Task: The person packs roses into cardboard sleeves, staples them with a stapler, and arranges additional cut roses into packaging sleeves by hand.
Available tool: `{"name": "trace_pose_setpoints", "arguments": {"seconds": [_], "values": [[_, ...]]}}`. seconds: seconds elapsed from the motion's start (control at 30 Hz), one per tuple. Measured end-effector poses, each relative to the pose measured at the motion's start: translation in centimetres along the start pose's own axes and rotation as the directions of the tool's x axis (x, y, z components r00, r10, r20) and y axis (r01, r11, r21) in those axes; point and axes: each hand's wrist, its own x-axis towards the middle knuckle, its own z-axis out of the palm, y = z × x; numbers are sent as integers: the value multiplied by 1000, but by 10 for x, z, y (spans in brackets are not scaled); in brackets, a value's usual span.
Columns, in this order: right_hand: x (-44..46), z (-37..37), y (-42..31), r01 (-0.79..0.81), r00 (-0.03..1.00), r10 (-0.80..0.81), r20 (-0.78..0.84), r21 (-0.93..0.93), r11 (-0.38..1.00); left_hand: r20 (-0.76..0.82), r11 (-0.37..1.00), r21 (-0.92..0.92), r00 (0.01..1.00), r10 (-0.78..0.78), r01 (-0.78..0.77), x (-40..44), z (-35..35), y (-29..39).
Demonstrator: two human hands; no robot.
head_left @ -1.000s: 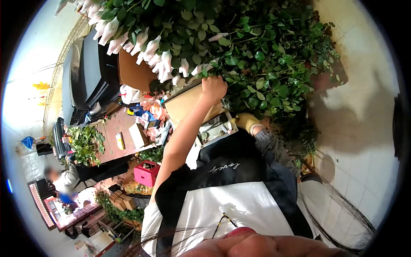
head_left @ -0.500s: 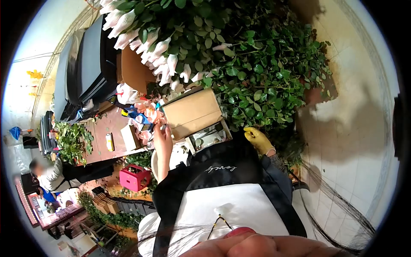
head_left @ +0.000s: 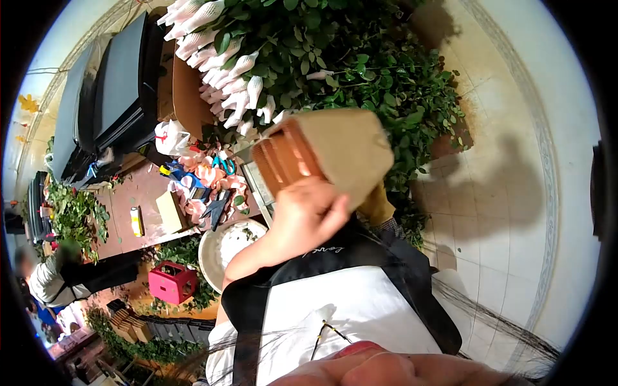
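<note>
My bare left hand (head_left: 306, 215) is closed on the near edge of a folded piece of cardboard (head_left: 357, 151), raised in front of my apron. Its outer face is plain tan; an orange-brown ridged side shows at the left, blurred by motion. My right hand (head_left: 377, 207), in a yellow glove, is behind and below the cardboard's right corner. The cardboard hides its fingers, so I cannot tell whether it grips it. Beyond the cardboard lie leafy green stems (head_left: 380, 83) and flower heads in white mesh sleeves (head_left: 235, 100).
A white round tub (head_left: 212, 257) stands left of my arm. On the brown table (head_left: 122, 225) are scissors (head_left: 224, 164), pink petals (head_left: 209, 174), a small box (head_left: 169, 212) and a yellow-and-white object (head_left: 136, 221). A pink stool (head_left: 172, 282) and another person (head_left: 55, 283) are at left.
The cardboard, lying flat before, is now lifted and tilted. My left hand has moved right onto it. My gloved right hand is now partly hidden behind it. The view has shifted.
</note>
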Motion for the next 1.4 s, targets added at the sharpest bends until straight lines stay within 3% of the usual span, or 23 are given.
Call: {"name": "trace_pose_setpoints", "arguments": {"seconds": [0.03, 0.1, 0.17, 0.23, 0.3, 0.37, 0.43, 0.57, 0.67, 0.83, 0.9, 1.03, 1.17, 1.4], "values": [[6, 8, 0, 85, 996, -86, -37, -26, 996, 145, 993, -10, 982, 121, -121, 5, -1, 1], [8, 25, -7, 221, 968, -230, -99, -93, 971, 23, 909, -123, 914, 404, -399, 12, 0, 2], [-1, 53, -23, 328, 923, -361, -133, -216, 920, -232, 835, -123, 834, 501, -536, 8, -9, -8], [-11, 72, -29, 410, 878, -459, -135, -285, 867, -425, 935, 24, 842, 331, -355, 2, -19, -28], [-23, 83, -32, 468, 835, -531, -144, -321, 823, -436, 984, -167, 900, -13, -66, 9, -8, -42], [-32, 90, -32, 507, 800, -582, -145, -355, 785, -214, 937, -349, 970, -115, 34, 16, 9, -56], [-40, 94, -29, 530, 776, -613, -150, -372, 762, 8, 614, -779, 983, -186, 122, 20, 18, -46], [-52, 104, -26, 570, 732, -664, -151, -396, 719, 42, 631, -772, 996, -80, 83, 12, 36, -49], [-61, 107, -25, 606, 696, -702, -152, -400, 687, -33, 678, -735, 996, -81, 31, 12, 35, -46], [-64, 112, -20, 644, 657, -738, -152, -397, 654, 18, 673, -734, 993, -120, 95, 11, 33, -51], [-65, 115, -19, 653, 647, -746, -158, -391, 649, 18, 581, -806, 986, -169, 114, 11, 34, -51], [-66, 119, -17, 681, 617, -772, -154, -387, 621, 64, 556, -817, 983, -172, 150, 13, 32, -49], [-65, 125, -14, 690, 603, -781, -160, -386, 612, 23, 629, -771, 993, -120, 93, 10, 36, -48], [-82, 139, -16, 713, 547, -817, -184, -409, 570, -6, 529, -845, 988, -154, 77, -3, 28, -53]]}}
